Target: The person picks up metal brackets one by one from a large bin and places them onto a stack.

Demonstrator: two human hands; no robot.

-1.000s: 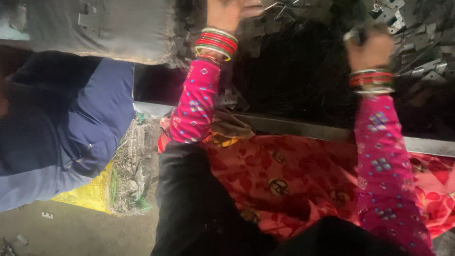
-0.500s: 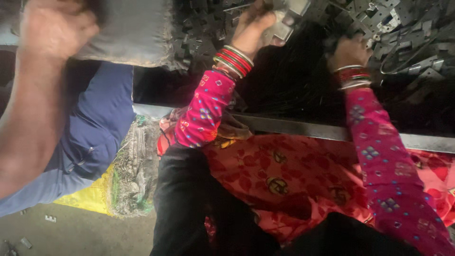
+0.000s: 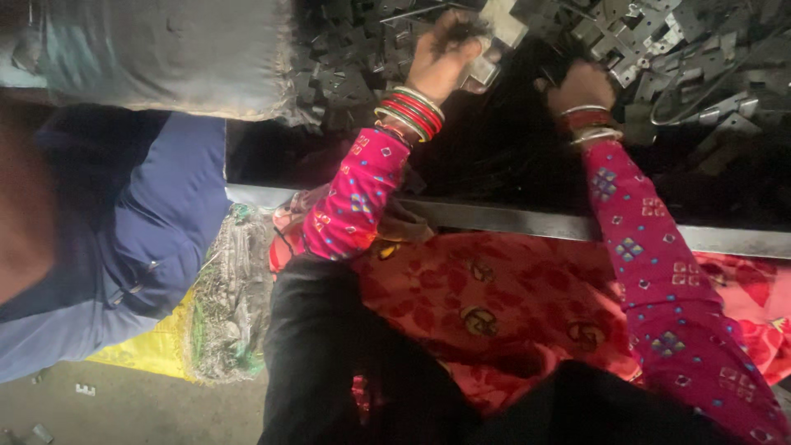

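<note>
My left hand is closed on a small flat grey metal piece at the top of the view, above a heap of similar stamped metal parts. My right hand rests in the same heap with its fingers curled among the dark pieces; what it holds is hidden. Both wrists wear red and gold bangles over pink patterned sleeves.
A metal tray edge runs across in front of me. Red patterned cloth covers my lap. Another person in blue clothing sits at the left beside a grey sack. A yellow bag lies on the floor.
The other person's raised arm at the left has dropped out of sight. My left hand has lifted a metal piece slightly rightward; my right hand stays in the heap.
</note>
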